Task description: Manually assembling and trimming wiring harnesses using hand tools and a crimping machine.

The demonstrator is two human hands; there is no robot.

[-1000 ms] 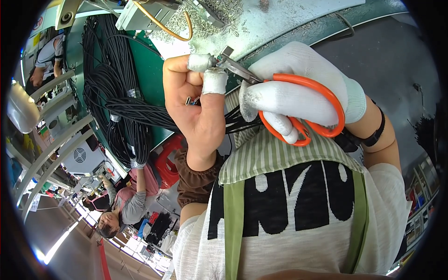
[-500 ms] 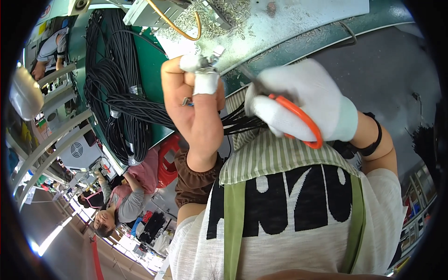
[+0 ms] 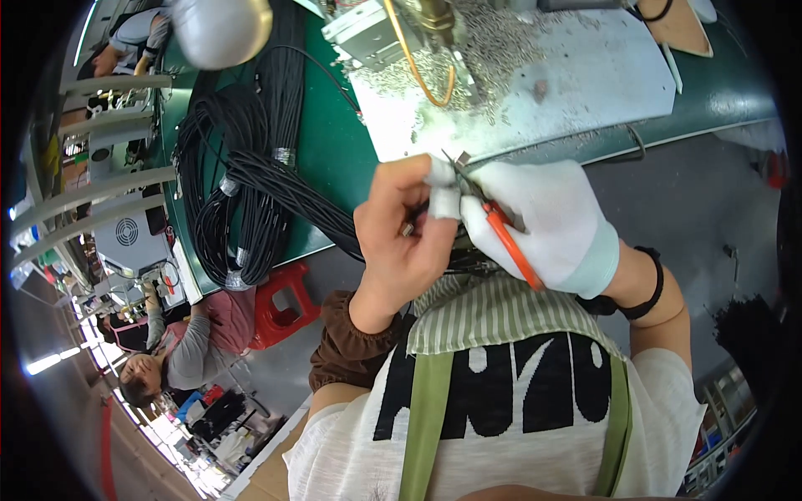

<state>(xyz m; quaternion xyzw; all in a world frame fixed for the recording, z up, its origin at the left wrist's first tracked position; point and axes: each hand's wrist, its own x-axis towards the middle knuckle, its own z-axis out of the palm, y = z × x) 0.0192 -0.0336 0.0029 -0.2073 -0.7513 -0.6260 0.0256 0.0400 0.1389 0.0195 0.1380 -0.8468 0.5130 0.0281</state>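
My left hand (image 3: 397,238), bare with white covers on the thumb and forefinger tips, is closed in a pinch around a small metal cable connector (image 3: 463,157). Another small metal end (image 3: 408,228) shows against its curled fingers. My right hand (image 3: 547,221), in a white glove, grips pliers with orange handles (image 3: 511,246). Their grey jaws meet the left fingertips at the connector; the exact contact is too small to tell. A bundle of black cables (image 3: 292,188) stretches from the green table (image 3: 322,108) and passes under both hands, close to my striped apron.
Many small metal pieces (image 3: 501,50) lie scattered on a white board (image 3: 585,108), beside a machine with a yellow-orange tube (image 3: 415,71). A red stool (image 3: 280,309) stands at the left near a co-worker (image 3: 200,351). A white lamp-like shape (image 3: 221,29) hangs at upper left.
My hands have come together: the right hand with the pliers has closed in on the left fingertips. The view has shifted, so the table and board appear further right.
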